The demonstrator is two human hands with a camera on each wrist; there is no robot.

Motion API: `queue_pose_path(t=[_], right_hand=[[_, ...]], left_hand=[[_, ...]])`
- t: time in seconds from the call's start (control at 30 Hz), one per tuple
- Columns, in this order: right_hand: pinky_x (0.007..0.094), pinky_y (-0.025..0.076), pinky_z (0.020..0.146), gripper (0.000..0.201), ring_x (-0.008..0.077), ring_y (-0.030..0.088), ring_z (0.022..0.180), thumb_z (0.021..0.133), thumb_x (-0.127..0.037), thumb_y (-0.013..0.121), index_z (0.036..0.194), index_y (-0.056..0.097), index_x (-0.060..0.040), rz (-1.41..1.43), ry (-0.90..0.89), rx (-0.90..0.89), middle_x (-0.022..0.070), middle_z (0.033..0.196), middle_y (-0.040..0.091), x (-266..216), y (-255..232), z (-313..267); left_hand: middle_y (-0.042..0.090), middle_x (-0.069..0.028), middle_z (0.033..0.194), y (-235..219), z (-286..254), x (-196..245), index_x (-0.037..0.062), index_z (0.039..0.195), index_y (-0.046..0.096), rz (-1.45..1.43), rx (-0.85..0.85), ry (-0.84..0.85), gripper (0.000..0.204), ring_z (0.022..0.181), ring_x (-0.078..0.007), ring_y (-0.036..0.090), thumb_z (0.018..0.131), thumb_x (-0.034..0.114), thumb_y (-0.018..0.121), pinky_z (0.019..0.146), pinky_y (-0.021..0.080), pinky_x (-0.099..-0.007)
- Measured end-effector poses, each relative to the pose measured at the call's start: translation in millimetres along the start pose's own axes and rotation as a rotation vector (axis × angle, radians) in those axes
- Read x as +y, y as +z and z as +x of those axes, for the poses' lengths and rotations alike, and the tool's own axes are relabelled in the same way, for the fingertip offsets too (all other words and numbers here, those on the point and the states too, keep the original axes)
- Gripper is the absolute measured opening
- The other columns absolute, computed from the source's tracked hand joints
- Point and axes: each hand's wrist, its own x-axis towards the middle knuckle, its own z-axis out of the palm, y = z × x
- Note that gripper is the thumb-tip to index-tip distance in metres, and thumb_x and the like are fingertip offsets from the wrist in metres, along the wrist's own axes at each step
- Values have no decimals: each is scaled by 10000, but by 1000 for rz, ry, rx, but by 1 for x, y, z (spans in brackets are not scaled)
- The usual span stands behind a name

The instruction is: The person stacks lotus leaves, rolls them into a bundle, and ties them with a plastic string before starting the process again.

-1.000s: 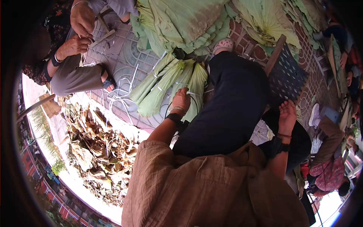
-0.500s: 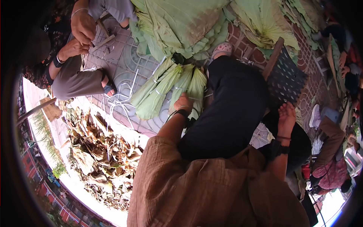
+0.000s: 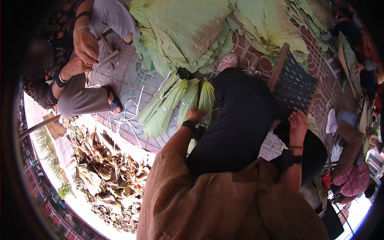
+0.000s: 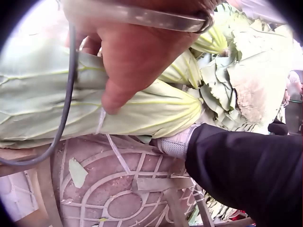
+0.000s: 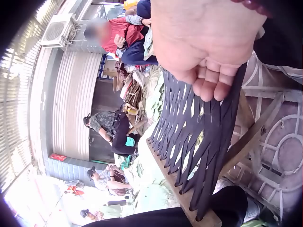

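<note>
Tied bundles of folded green leaves [image 3: 164, 116] lie side by side on the paving in the head view. My left hand [image 3: 194, 115] is at the lower part of the right-hand ones. In the left wrist view the left hand [image 4: 137, 59] grips a leaf bundle [image 4: 161, 111], its thumb beside the white tie [image 4: 101, 120] and its other fingers partly hidden. My right hand [image 3: 297, 126] holds nothing, fingers loosely curled, beside a low stool's strap seat [image 3: 296, 82]. The right wrist view shows that hand [image 5: 206, 47] over the dark woven straps [image 5: 194, 127].
Large leaf piles [image 3: 184, 32] lie ahead. White ties [image 3: 130, 106] are on the paving at left, near a seated person's sandalled foot [image 3: 115, 105]. Dry brown leaves [image 3: 108, 176] cover the lower left. Other people [image 5: 113, 130] sit farther off.
The head view has shifted, so the bundles and leaf piles appear lower. The gap between the two right-hand bundles looks wider. My left hand stays at them; the right hand keeps its place by the stool.
</note>
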Motion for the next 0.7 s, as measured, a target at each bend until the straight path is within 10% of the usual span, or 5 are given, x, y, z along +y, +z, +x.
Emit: queue_pose_path(t=[0.1, 0.23, 0.57, 0.7], right_hand=[[298, 498, 688, 199, 173, 584, 763, 868, -110, 536, 1046, 529, -21, 3, -15, 2, 77, 856, 594, -2, 2, -3], [302, 498, 686, 195, 180, 587, 767, 872, -105, 527, 1047, 529, -19, 78, -7, -31, 88, 878, 592, 3, -4, 2], [324, 509, 669, 168, 192, 596, 744, 878, -95, 500, 1031, 528, -33, 104, -31, -45, 91, 862, 599, -1, -1, -8], [319, 513, 638, 160, 182, 599, 720, 874, -101, 508, 1017, 538, -36, 122, -44, -32, 84, 841, 605, -5, 2, -10]], left_hand=[[642, -120, 958, -6, -4, 0, 23, 1076, 563, -216, 91, 65, 601, 830, -217, 622, 589, 318, 756, 747, 480, -309], [613, -104, 1045, -33, -1, 4, -5, 1134, 534, -589, 25, 195, 511, 910, -181, 593, 666, 63, 730, 788, 471, -299], [643, -37, 912, -141, -32, 20, 64, 1010, 601, -941, 198, 493, 295, 787, -146, 615, 735, 45, 709, 692, 499, -292], [644, -33, 889, -200, -127, 73, 48, 983, 613, -926, 287, 529, 284, 758, -130, 602, 720, 38, 721, 699, 492, -268]])
